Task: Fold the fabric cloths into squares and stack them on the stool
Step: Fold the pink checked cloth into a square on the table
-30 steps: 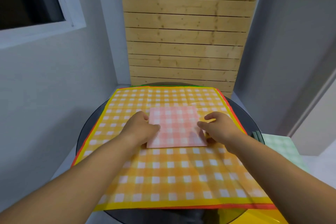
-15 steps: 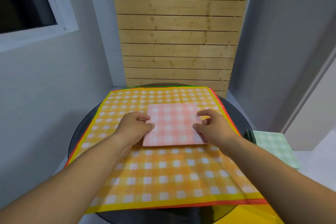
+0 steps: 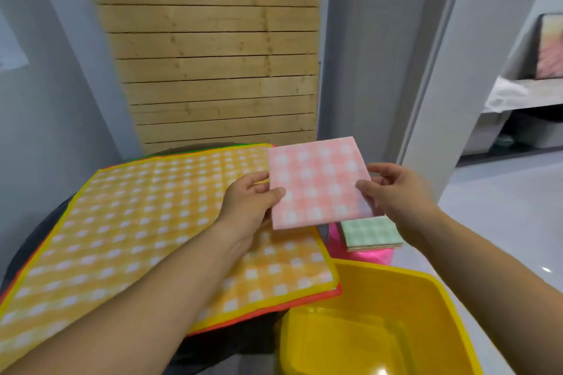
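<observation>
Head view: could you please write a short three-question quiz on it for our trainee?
1. Who holds the pink cloth? A) one hand alone; B) the left hand and the right hand together; C) nobody, it lies on the table.
2. True or false: the orange checked cloth lies spread out flat.
3. Fill the gap: the folded stack on the pink stool has a ___ checked cloth on top.

Key: 1 B; 2 true; 3 green.
</observation>
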Motion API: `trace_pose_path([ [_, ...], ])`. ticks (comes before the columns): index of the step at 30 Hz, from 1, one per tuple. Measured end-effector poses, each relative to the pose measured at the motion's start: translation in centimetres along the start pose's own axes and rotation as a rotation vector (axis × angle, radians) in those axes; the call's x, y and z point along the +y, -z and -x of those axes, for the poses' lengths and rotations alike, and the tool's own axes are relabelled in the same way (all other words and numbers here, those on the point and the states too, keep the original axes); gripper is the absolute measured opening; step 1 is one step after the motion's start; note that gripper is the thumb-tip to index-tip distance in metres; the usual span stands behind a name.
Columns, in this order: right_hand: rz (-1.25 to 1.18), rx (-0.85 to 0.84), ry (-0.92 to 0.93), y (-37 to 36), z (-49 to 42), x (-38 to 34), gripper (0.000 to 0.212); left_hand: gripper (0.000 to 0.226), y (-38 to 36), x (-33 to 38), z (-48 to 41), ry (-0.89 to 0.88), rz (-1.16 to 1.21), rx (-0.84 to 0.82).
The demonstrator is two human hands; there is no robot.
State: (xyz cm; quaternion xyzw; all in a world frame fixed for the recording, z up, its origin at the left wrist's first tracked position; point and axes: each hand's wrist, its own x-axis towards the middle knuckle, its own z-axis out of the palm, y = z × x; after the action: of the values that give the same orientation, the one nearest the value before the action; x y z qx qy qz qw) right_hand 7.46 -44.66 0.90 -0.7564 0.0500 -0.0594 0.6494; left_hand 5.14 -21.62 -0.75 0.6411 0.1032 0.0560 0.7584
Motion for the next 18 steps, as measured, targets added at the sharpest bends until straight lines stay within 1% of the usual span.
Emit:
trace_pose_path([
  [5, -0.032, 0.123, -0.106, 8.5, -0.6, 1.9, 0.021, 0.040, -9.7, -2.9, 0.6, -0.007, 0.059, -0.016],
  [10, -0.004, 0.226, -0.170, 14.8, -1.8, 7.1, 0.015, 0.037, -17.5, -8.0, 1.9, 0.076, 0.052, 0.012],
  [14, 0.023, 0.263, -0.216, 17.1, -3.8, 12.7, 0.028, 0.037, -20.8, -12.2, 1.2, 0.135, 0.056, 0.030],
  [18, 0.030, 0.255, -0.220, 16.5, -6.8, 17.1, 0.026, 0.035, -21.8, -16.2, -1.4, 0.118, 0.035, 0.054],
])
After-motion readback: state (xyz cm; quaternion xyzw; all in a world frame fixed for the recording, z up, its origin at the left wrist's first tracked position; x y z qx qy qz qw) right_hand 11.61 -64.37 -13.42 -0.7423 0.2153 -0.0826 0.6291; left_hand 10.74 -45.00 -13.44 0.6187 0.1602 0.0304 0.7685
